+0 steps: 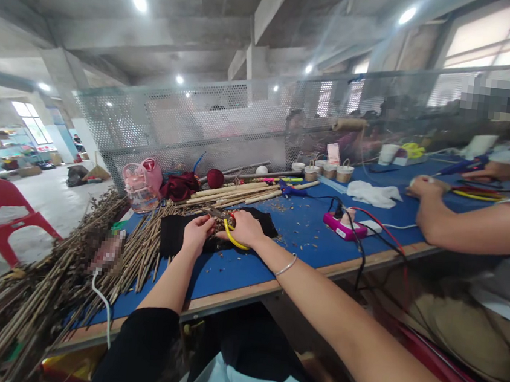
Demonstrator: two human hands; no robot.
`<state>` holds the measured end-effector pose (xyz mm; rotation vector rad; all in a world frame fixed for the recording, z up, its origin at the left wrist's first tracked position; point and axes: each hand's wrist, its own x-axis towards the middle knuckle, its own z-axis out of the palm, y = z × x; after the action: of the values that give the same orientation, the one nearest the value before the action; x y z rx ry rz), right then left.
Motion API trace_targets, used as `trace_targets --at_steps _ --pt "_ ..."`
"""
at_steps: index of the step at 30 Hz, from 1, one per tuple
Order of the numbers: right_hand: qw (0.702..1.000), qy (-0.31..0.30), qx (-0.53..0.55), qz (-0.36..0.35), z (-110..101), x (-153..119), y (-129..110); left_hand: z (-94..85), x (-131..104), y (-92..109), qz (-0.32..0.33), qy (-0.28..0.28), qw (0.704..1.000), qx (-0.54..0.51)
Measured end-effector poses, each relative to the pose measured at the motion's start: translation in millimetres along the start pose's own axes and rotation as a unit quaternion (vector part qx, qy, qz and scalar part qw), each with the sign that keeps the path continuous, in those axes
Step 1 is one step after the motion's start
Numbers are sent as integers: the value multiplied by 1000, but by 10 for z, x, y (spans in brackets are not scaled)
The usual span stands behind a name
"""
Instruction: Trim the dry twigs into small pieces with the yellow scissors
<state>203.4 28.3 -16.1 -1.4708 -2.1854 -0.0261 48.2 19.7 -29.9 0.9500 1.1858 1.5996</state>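
My right hand [246, 229] is closed round yellow-handled pliers [233, 237], whose metal jaws point left toward my other hand. My left hand [198, 232] is pinched shut just left of the jaws, its fingertips at small brown dried plant pieces; what exactly lies between them is too small to make out. Both hands are over a black cloth [171, 234] spread on the blue table top [246, 272]. Left of the cloth, a heap of thin dried stems [141, 258] lies across the table.
Behind the cloth lie pale sticks [227, 194], a blue glue gun [292, 190] and a pink bag [150, 175]. A pink power strip [345, 227] with cords sits to the right, near white gloves [373, 194] and small pots [344, 173]. A co-worker's arm [475, 221] reaches in at right.
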Motion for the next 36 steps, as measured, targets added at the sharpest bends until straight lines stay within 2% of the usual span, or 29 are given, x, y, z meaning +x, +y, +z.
trace_targets --at_steps 6,11,19,28,36 --pt "1000 -20 14 -19 18 -4 -50 11 10 -33 22 11 999 29" --pt "1000 13 3 -25 15 -13 -63 56 -40 -10 59 15 996 59" --pt "999 -21 25 17 -23 -32 -97 73 -80 9 118 27 986 114" --pt "996 -54 30 59 -78 -52 -153 52 -32 -17 113 27 986 122" --pt "999 18 -22 19 -54 -37 -125 105 -120 29 101 14 987 122"
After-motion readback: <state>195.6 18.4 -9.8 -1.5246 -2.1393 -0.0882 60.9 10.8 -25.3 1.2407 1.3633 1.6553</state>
